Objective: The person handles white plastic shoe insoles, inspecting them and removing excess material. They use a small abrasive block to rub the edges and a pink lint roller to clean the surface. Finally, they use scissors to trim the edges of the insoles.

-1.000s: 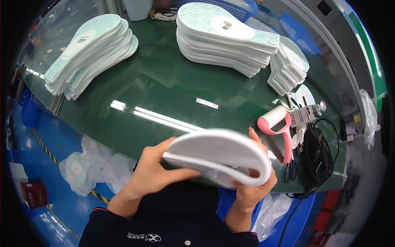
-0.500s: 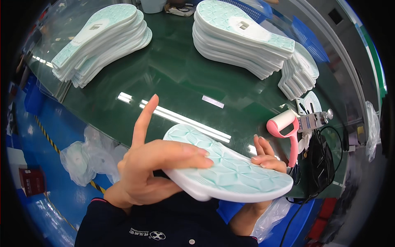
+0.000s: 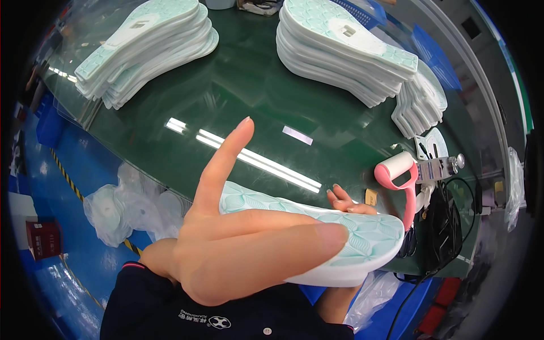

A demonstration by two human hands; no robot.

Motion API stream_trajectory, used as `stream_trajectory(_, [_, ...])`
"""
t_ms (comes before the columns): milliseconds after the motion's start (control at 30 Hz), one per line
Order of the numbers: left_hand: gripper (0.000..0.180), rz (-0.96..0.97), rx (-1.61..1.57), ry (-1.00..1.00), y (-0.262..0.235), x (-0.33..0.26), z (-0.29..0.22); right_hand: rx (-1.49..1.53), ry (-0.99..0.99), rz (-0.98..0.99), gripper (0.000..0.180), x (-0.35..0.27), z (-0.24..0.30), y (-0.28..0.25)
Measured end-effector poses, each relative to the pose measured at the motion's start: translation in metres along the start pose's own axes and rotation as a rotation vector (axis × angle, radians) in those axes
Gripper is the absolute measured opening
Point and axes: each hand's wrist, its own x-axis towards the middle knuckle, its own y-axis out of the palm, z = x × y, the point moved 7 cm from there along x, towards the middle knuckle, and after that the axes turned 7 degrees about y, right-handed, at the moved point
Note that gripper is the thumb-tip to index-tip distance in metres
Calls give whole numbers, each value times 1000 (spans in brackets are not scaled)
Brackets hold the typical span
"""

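Note:
A white shoe sole with a pale teal patterned face lies tilted above the near table edge. My right hand grips it from beneath, its fingertips curling over the far edge; the palm is hidden. Across the sole's face reaches my left hand, index finger stretched up and away. Its thumb and another finger come together over the sole near the right end. Whether anything small is between them cannot be made out.
Soles stand in a left stack, a taller stack and a smaller right stack on the green table. A pink-handled roller, a clear bottle and a black bag lie at the right.
My left hand has slid right across the sole, its thumb coming from the near edge to over the face. The sole has turned slightly, and my right fingers have shifted left.

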Motion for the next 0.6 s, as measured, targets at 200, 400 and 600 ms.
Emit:
stream_trajectory(200, [19, -129, -2, -97, 5, 10, -11, -133, 133, -88, 74, 0, 17, 0])
stream_trajectory(400, [19, -102, 91, 72, 7, 7, -16, -755, -316, 31, 75, 4, 74, 37])
stream_trajectory(600, [31, 27, 99, 126, 13, 7, -13, -620, -469, 65, 48, 6, 80, 49])
